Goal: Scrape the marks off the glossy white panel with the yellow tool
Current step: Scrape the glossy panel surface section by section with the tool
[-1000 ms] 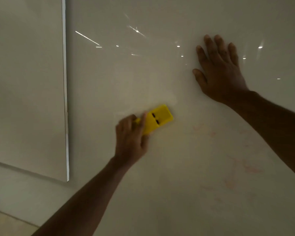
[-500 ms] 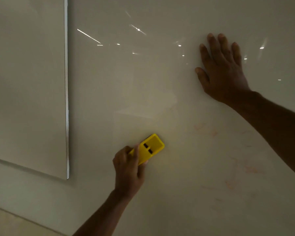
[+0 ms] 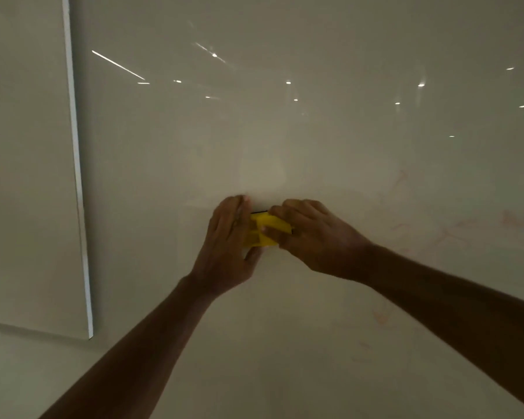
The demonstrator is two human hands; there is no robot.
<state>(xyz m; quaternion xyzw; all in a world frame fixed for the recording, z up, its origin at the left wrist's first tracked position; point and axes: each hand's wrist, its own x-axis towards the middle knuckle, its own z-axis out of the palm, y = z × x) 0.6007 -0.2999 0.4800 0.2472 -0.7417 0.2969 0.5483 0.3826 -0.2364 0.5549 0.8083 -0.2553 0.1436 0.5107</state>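
The glossy white panel point(image 3: 315, 131) fills most of the view, with small light reflections across its upper part. Faint reddish marks point(image 3: 436, 234) run over its right side. The yellow tool point(image 3: 265, 229) sits at the centre of the view, mostly covered by fingers, with a dark edge showing at its top. My left hand point(image 3: 227, 243) grips it from the left. My right hand point(image 3: 312, 234) grips it from the right, thumb and fingers over its face. Whether the tool touches the panel is hidden by the hands.
A second pale panel point(image 3: 25, 176) stands at the left, its bright vertical edge point(image 3: 77, 182) separating it from the main one. More faint reddish marks point(image 3: 381, 316) lie lower right on the main panel.
My right hand left the panel at upper right and came down to the tool. Both hands now hold the yellow tool at the centre; before, only the left held it.
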